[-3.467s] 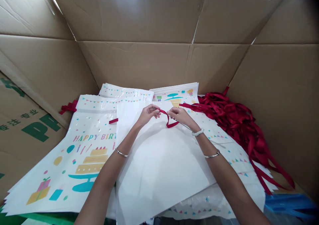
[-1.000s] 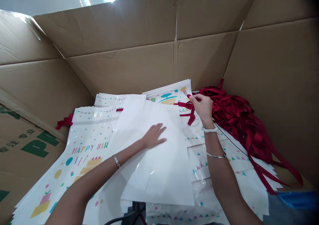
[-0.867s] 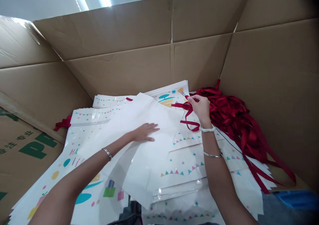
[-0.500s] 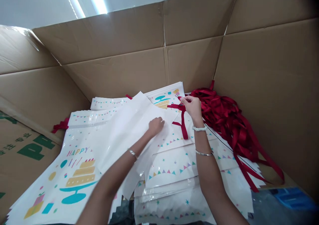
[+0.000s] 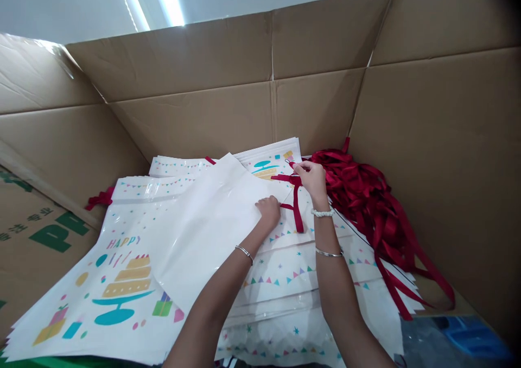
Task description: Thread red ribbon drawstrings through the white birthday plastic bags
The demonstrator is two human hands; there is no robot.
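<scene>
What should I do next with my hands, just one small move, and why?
Perhaps raise your right hand slightly: it pinches red ribbon, and loose strands hang below it. One reaches right up to your left hand, which lies curled on the white sheet, so that strand could get caught there.

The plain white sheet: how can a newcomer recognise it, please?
Inside the cardboard walls, look at the printed sheets. The plain white sheet lies slanted over them, with the left hand at its right edge. Its visible face has no print, unlike theirs.
</scene>
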